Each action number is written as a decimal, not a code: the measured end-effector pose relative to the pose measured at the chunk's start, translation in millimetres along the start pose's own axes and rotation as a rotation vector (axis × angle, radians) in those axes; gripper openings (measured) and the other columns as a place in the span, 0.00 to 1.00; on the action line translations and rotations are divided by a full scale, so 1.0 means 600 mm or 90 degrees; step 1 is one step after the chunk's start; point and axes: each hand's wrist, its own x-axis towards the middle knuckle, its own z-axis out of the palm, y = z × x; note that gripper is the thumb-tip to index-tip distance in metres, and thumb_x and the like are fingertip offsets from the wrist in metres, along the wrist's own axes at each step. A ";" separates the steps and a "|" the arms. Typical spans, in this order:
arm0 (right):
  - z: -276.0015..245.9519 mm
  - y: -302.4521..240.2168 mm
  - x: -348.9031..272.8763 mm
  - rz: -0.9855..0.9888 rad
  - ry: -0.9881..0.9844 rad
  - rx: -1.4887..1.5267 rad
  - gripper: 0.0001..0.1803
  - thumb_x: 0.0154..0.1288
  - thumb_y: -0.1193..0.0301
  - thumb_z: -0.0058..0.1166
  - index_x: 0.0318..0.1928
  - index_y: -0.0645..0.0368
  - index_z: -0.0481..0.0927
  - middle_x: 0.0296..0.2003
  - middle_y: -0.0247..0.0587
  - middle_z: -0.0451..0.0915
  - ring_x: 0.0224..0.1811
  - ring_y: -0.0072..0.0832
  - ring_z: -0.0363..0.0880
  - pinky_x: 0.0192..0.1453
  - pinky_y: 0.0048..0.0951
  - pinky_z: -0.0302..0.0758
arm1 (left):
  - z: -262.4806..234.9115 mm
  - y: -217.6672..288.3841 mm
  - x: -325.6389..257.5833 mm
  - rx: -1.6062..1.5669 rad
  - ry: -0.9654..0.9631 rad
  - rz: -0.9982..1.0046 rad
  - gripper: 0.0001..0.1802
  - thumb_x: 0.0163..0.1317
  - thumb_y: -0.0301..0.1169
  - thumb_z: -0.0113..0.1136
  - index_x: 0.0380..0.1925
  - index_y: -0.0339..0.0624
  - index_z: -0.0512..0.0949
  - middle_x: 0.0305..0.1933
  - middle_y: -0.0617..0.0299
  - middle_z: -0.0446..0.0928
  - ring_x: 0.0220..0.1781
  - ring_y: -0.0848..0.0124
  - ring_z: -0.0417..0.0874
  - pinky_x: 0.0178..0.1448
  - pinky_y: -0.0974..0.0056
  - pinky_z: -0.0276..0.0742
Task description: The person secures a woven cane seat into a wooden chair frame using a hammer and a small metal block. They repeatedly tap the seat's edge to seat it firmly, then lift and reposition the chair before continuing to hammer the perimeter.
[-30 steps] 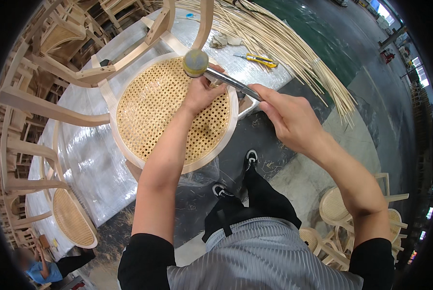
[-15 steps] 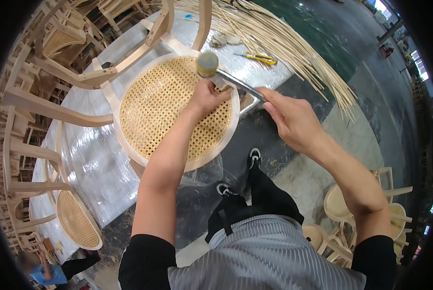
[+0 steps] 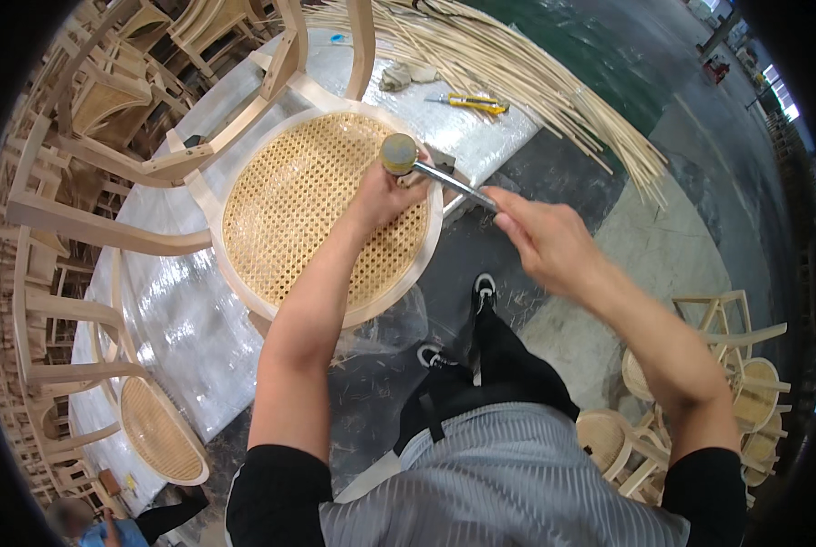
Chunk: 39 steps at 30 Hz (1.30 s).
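A wooden chair [image 3: 209, 206] with a round woven cane seat [image 3: 285, 219] rests on the plastic-covered table. My right hand [image 3: 547, 239] is closed round the metal handle of a mallet [image 3: 399, 153] with a round, worn yellowish head. That head hangs over the seat's right-hand rim, covering the fingertips of my left hand [image 3: 381, 195]. My left hand's fingers are bent together at the inner edge of the rim, where the cane meets the wood. What they hold, if anything, is hidden behind the mallet head.
A yellow utility knife [image 3: 477, 103] lies on the table [image 3: 203, 314] beyond the seat, near greyish lumps [image 3: 406, 77] and a long bundle of cane strips [image 3: 554, 96]. More chair frames crowd the left; several chairs [image 3: 756, 394] stand at lower right. Another person [image 3: 125, 532] is at lower left.
The mallet head has come down nearer my left hand, which stays at the seat's rim. The whole view has shifted slightly.
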 end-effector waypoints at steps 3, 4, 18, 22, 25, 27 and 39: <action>0.008 -0.022 -0.014 -0.061 0.085 0.071 0.21 0.79 0.76 0.55 0.69 0.58 0.79 0.42 0.56 0.86 0.41 0.52 0.88 0.46 0.40 0.82 | -0.002 0.002 -0.014 -0.007 0.005 -0.015 0.30 0.60 0.18 0.72 0.60 0.42 0.71 0.61 0.59 0.78 0.64 0.68 0.81 0.73 0.60 0.77; 0.018 -0.009 -0.021 -0.068 0.094 0.072 0.21 0.79 0.76 0.55 0.69 0.58 0.79 0.42 0.56 0.86 0.41 0.52 0.88 0.46 0.40 0.83 | 0.003 0.003 -0.016 -0.003 -0.001 -0.035 0.29 0.60 0.18 0.72 0.59 0.42 0.71 0.61 0.59 0.78 0.64 0.68 0.81 0.73 0.60 0.77; 0.035 -0.028 -0.047 0.014 -0.021 0.047 0.22 0.80 0.72 0.55 0.70 0.58 0.78 0.47 0.57 0.86 0.46 0.54 0.88 0.50 0.43 0.83 | 0.011 -0.015 -0.042 0.015 -0.057 0.019 0.33 0.56 0.25 0.78 0.58 0.45 0.70 0.61 0.56 0.79 0.67 0.65 0.80 0.70 0.57 0.79; 0.039 0.000 -0.068 0.021 0.015 0.016 0.22 0.80 0.70 0.56 0.70 0.56 0.77 0.40 0.54 0.85 0.41 0.53 0.87 0.44 0.46 0.82 | 0.022 -0.017 -0.030 0.012 -0.082 -0.037 0.32 0.57 0.23 0.76 0.58 0.47 0.70 0.63 0.58 0.77 0.68 0.66 0.79 0.71 0.57 0.79; 0.039 -0.016 -0.060 -0.037 0.075 0.040 0.22 0.79 0.69 0.57 0.70 0.55 0.77 0.37 0.53 0.85 0.39 0.52 0.87 0.41 0.49 0.81 | 0.016 -0.008 -0.037 0.064 -0.102 -0.027 0.32 0.57 0.22 0.76 0.59 0.46 0.70 0.63 0.58 0.78 0.67 0.66 0.79 0.71 0.56 0.79; 0.025 -0.050 -0.070 -0.050 0.094 0.089 0.20 0.81 0.65 0.55 0.69 0.53 0.77 0.38 0.53 0.87 0.40 0.53 0.87 0.41 0.51 0.81 | 0.013 0.003 -0.039 0.079 -0.102 -0.017 0.32 0.58 0.22 0.75 0.59 0.46 0.70 0.62 0.58 0.78 0.67 0.65 0.79 0.71 0.56 0.78; 0.049 -0.003 -0.063 0.095 -0.065 0.017 0.19 0.83 0.64 0.51 0.67 0.52 0.76 0.40 0.55 0.88 0.40 0.58 0.87 0.43 0.56 0.81 | 0.010 0.014 -0.043 0.058 -0.080 -0.030 0.32 0.57 0.21 0.77 0.60 0.43 0.73 0.62 0.58 0.77 0.66 0.64 0.79 0.71 0.57 0.76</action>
